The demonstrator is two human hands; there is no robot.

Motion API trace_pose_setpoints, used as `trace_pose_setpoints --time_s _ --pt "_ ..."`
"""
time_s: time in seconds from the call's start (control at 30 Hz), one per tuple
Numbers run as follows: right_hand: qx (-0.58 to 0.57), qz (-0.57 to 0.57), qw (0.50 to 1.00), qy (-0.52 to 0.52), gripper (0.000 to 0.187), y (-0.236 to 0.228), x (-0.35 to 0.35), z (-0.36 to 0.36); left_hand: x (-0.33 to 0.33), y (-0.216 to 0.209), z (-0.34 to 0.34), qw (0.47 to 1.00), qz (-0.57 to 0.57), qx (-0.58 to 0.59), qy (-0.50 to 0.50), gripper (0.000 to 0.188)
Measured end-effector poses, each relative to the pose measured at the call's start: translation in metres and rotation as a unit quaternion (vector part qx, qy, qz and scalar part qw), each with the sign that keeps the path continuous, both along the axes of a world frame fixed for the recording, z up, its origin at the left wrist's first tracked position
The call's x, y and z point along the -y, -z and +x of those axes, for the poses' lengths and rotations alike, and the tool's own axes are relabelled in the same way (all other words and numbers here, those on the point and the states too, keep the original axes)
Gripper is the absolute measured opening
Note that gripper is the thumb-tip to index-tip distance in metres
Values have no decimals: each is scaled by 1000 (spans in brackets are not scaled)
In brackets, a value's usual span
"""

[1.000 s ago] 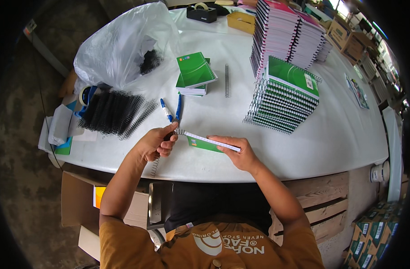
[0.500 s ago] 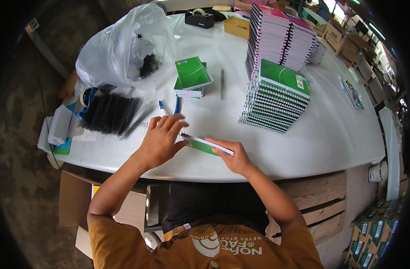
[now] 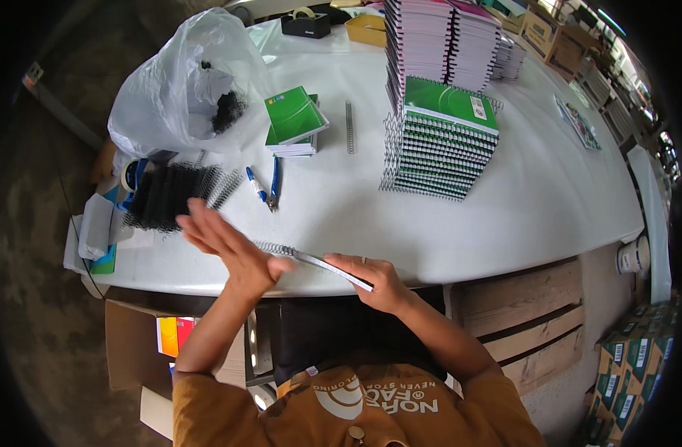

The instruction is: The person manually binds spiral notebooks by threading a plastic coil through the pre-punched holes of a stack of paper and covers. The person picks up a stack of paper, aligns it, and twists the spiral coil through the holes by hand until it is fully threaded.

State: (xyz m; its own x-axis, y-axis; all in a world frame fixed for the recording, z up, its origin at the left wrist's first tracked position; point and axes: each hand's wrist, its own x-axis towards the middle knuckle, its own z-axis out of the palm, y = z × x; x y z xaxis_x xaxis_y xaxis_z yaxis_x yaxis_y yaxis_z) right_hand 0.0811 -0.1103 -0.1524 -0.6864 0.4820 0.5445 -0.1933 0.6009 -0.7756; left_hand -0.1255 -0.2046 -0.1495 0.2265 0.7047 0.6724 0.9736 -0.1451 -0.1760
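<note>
My right hand (image 3: pixel 379 283) grips a thin notebook (image 3: pixel 333 270) at its right end, the edge of its pages turned upward. From the notebook's left end a wire spiral coil (image 3: pixel 275 248) sticks out toward my left hand (image 3: pixel 233 249). That hand is raised with fingers stretched out, slightly blurred; whether its thumb or palm touches the coil I cannot tell. Beyond it lie a blue-and-white marker (image 3: pixel 256 184) and blue-handled pliers (image 3: pixel 274 179). A heap of black spiral coils (image 3: pixel 169 195) sits at the left, and a single coil (image 3: pixel 350 127) lies farther back.
Green notebooks (image 3: pixel 296 119) lie in a small pile at the back. A tall stack of coil-bound green notebooks (image 3: pixel 445 149) stands at right, with taller pink-covered stacks (image 3: pixel 423 45) behind. A clear plastic bag (image 3: pixel 169 97), a tape dispenser (image 3: pixel 305 24) and a cardboard box (image 3: pixel 132 343) surround the work area.
My left hand has moved left and opened out, and a length of coil now shows beyond the notebook's end. My right hand and the notebook have come slightly closer; the view has shifted.
</note>
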Motion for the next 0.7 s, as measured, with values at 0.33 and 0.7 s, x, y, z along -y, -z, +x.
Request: trace_pose_setpoints --time_s 0.33,0.7 --pt "-14 7 998 54 58 4 6 -2 -17 -6 0 997 31 62 -38 116" --pt "-29 66 996 54 58 16 8 -4 24 37 28 993 -115 11 -5 106"
